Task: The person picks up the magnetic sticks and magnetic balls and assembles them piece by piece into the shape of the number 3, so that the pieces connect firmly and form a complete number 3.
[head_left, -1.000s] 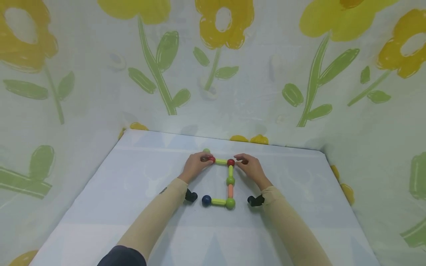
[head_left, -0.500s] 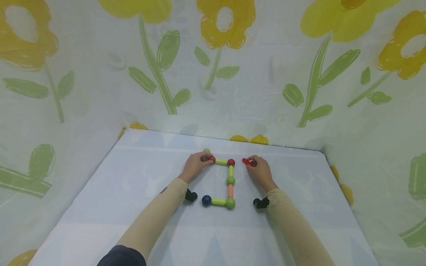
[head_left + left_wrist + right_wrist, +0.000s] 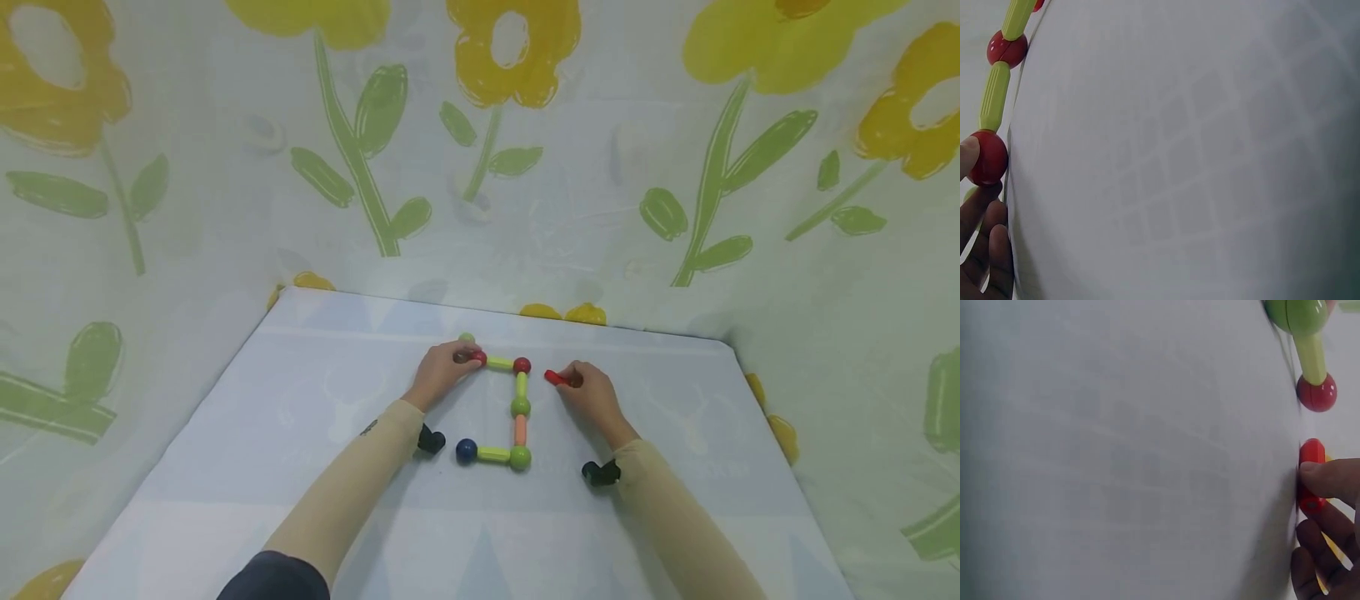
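Observation:
In the head view my left hand (image 3: 437,372) pinches a red ball (image 3: 992,161) between thumb and fingers. A yellow-green rod (image 3: 500,363) joins that ball to a second red ball (image 3: 522,365). From there a chain runs toward me: a yellow-green rod, a green ball (image 3: 521,407), a salmon rod (image 3: 521,431) and another green ball (image 3: 521,457). It turns left along a yellow-green rod to a dark blue ball (image 3: 467,452). My right hand (image 3: 595,396) pinches a short red rod (image 3: 1312,452), apart from the chain, right of the second red ball.
Partly behind my left hand sits a green ball (image 3: 467,337). Black wrist cameras stick out inward from both sleeves, the right one (image 3: 600,473) low over the white table (image 3: 660,542). Flower-printed cloth walls (image 3: 585,192) stand along the table's back and sides.
My right hand has drawn away from the second red ball, to the right and slightly toward me; the red rod now shows in its fingers. My left hand stays on its ball.

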`<action>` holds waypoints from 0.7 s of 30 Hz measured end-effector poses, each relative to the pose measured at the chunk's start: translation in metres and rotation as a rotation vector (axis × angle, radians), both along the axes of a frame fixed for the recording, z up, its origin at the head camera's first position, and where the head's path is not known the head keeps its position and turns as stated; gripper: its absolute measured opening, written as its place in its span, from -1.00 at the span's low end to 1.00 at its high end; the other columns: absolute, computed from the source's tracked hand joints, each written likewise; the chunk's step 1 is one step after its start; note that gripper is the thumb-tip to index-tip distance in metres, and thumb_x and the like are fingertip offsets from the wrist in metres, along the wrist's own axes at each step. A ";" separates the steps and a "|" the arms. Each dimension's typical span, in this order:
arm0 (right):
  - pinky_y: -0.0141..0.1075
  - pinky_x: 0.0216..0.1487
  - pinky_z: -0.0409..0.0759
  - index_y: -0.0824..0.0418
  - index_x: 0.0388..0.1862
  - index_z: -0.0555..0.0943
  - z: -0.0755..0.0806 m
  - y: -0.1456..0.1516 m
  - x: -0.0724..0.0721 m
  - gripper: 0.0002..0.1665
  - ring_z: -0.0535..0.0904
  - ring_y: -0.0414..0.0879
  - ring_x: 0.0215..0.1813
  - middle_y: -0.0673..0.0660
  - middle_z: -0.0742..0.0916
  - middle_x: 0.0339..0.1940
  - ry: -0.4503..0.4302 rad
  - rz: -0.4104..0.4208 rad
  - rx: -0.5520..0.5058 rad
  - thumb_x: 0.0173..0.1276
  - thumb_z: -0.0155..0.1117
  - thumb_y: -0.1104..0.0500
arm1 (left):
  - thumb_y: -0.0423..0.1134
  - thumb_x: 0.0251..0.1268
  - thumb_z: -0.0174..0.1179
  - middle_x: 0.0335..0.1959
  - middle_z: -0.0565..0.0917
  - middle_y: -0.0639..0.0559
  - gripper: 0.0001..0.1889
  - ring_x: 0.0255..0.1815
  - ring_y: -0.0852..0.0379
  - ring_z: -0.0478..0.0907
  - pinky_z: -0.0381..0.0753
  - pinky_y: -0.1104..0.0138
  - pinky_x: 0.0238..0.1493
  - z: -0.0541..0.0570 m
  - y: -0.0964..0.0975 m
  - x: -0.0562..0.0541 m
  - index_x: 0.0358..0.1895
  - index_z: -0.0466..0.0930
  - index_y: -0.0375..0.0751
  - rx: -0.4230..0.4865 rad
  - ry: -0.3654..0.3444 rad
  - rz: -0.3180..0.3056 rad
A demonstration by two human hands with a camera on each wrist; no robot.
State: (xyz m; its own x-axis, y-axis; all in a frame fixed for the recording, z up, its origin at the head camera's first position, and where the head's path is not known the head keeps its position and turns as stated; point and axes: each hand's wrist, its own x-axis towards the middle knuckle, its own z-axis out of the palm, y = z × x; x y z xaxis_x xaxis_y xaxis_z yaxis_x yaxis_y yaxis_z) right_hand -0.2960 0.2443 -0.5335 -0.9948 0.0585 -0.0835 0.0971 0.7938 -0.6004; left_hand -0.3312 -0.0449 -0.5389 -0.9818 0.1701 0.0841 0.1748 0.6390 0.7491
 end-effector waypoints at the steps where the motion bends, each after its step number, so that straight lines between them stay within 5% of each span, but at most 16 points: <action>1: -0.12 0.07 0.56 0.09 -0.16 0.61 -0.001 0.000 0.002 -0.84 0.51 0.01 -0.07 0.10 0.67 -0.15 -0.001 0.009 0.004 0.30 0.35 0.18 | -0.03 0.21 0.36 -0.11 0.74 0.15 -0.72 -0.06 0.13 0.63 0.55 0.18 0.09 0.001 0.000 0.000 0.00 0.69 0.13 0.001 0.000 -0.001; 21: -0.15 0.02 0.60 0.03 -0.18 0.66 0.002 0.001 0.044 -0.80 0.55 -0.08 -0.13 0.02 0.71 -0.22 -0.017 0.129 0.037 0.22 0.44 0.20 | -0.04 0.22 0.35 -0.09 0.74 0.15 -0.72 -0.05 0.12 0.62 0.54 0.17 0.10 0.001 -0.001 0.002 0.00 0.68 0.13 0.017 -0.006 -0.009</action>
State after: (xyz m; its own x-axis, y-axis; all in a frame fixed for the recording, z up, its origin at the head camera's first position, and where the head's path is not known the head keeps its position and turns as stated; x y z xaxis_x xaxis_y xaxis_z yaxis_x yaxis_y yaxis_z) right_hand -0.2522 0.2455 -0.5318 -0.9927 -0.0668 -0.1009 0.0027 0.8217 -0.5700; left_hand -0.3296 -0.0458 -0.5376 -0.9808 0.1773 0.0814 0.1761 0.6245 0.7610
